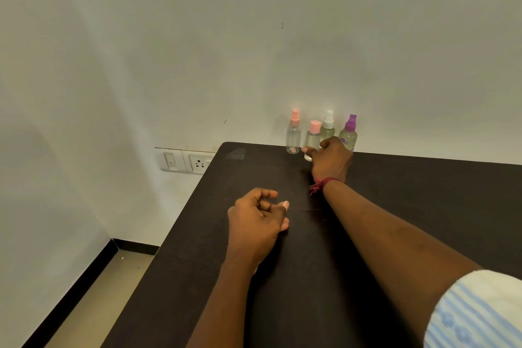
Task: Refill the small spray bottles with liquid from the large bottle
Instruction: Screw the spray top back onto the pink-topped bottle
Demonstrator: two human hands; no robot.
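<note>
The table [395, 178] under the left hand [255, 223] and right hand [332, 159] is dark, smooth and matt, with a faint sheen. Just beyond the right hand stand clear, glossy plastic bottles with opaque plastic tops: a pink-capped sprayer [293, 138], the flat-capped bottle [313, 135] in its fingers, a white-capped sprayer [328, 126] and a purple-capped sprayer [349, 133]. Red thread band [322, 183] on the right wrist; the sleeve [477, 311] behind it is striped cloth

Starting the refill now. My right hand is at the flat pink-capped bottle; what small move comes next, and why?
Probably draw the clear plastic bottle with the flat pink cap toward you across the dark table. Your right hand curls round its lower part, and your left hand lies empty nearby, free to unscrew the cap.
</note>
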